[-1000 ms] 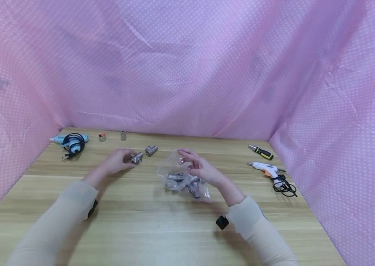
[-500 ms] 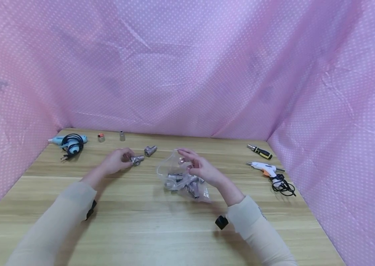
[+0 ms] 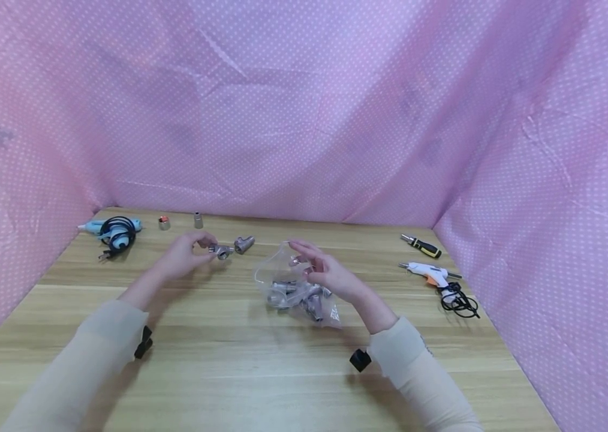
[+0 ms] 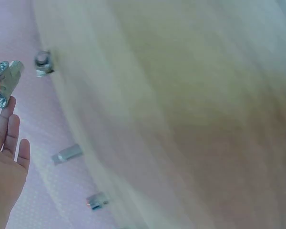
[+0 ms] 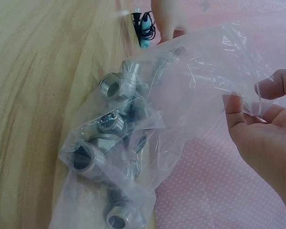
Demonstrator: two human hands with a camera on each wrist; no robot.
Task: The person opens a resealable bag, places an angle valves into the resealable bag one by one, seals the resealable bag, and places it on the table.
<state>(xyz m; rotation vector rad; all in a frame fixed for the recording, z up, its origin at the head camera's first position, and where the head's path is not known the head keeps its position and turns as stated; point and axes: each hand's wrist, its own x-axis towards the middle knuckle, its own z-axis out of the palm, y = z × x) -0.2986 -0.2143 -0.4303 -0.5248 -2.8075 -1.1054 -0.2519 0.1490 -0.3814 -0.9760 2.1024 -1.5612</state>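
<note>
Left hand point(image 3: 182, 257) pinches a fitting point(image 3: 220, 251); bag point(image 3: 298, 287) print is unreadable.

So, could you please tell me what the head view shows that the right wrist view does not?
Only the head view shows the left hand holding a metal fitting, a second fitting on the table, the white glue gun and the screwdriver. Only the right wrist view shows the threaded ends of the fittings in the bag. Both show the right hand pinching the clear plastic bag, and the blue glue gun.
</note>
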